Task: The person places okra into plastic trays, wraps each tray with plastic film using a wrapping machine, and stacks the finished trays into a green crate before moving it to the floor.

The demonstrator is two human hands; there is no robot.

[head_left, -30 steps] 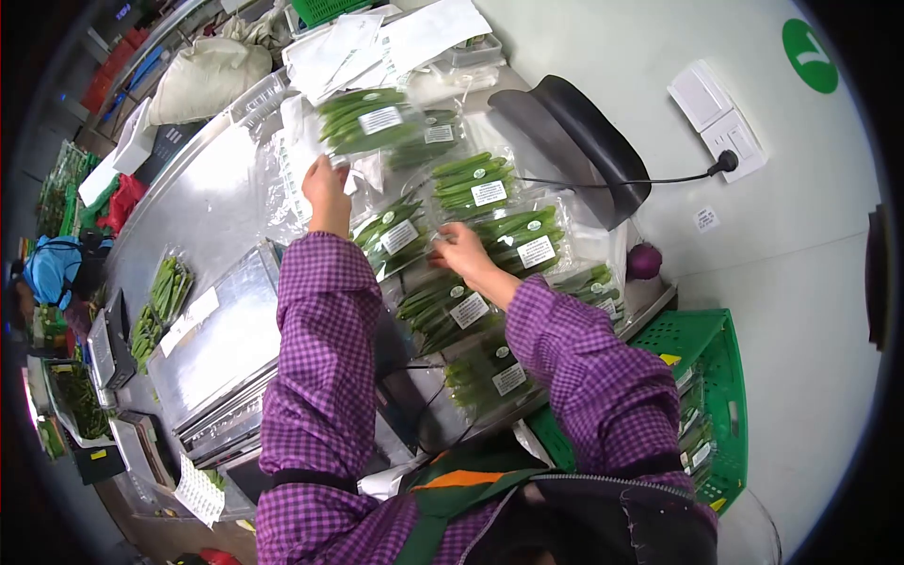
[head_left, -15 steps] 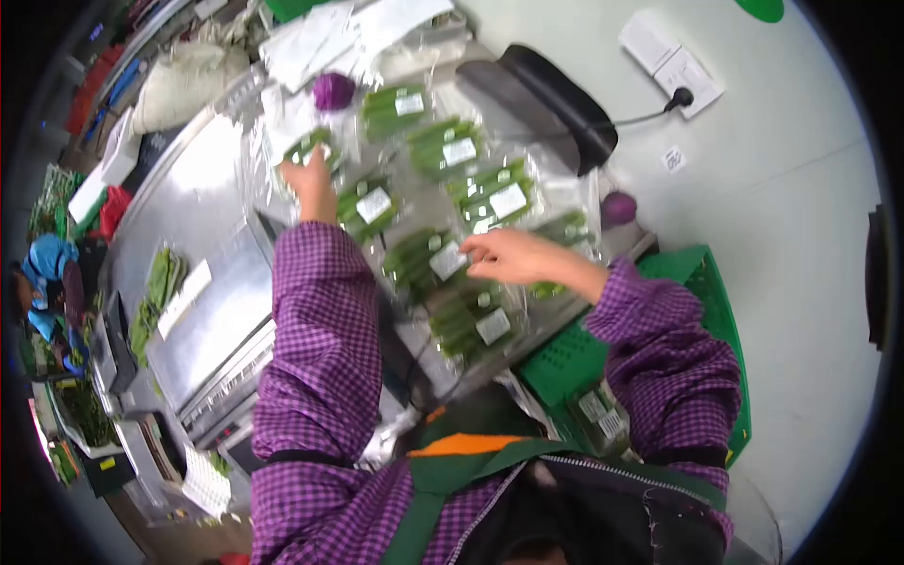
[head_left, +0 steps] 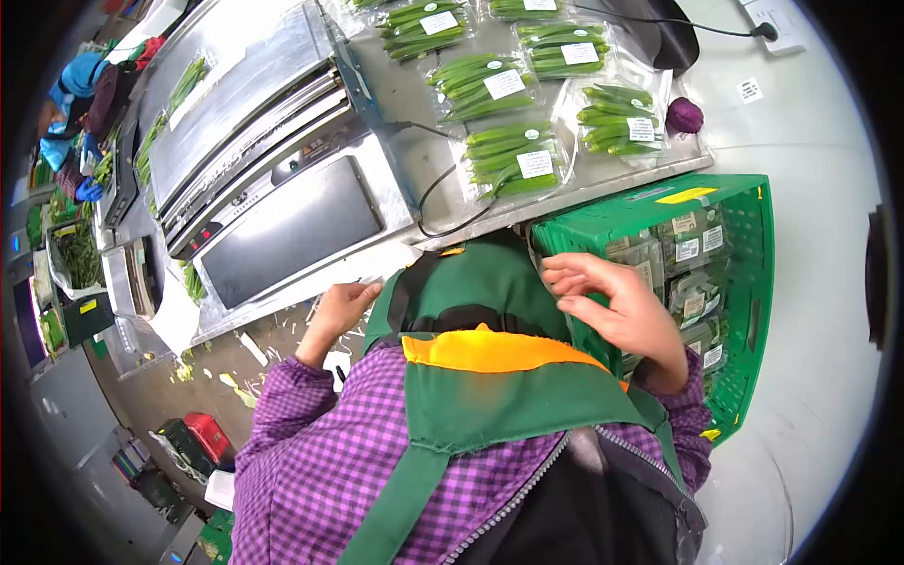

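Observation:
My left hand (head_left: 341, 315) is at the left side of my green apron (head_left: 471, 292). Its fingers point toward the cloth, and nothing shows in them. On the apron's other side, my right hand (head_left: 617, 306) hovers by the green crate (head_left: 650, 202), fingers loosely bent and apart, holding nothing visible. Beyond the hands, several clear labelled packs of long green pods that look like okra lie on the metal table (head_left: 603, 179). The nearest okra pack (head_left: 513, 158) lies close to the table's front edge; another okra pack (head_left: 621, 122) lies to its right.
A sealing machine with a dark plate (head_left: 292, 231) stands left of the packs, and a black cable (head_left: 428, 198) loops over the table edge. The crate holds several labelled packs (head_left: 697, 245). A purple round vegetable (head_left: 685, 115) sits at the right corner. Another person (head_left: 80, 104) is far left.
Both hands have come back from over the packs to beside my apron. The view has shifted toward the table's front edge, showing more of the sealing machine and the crate.

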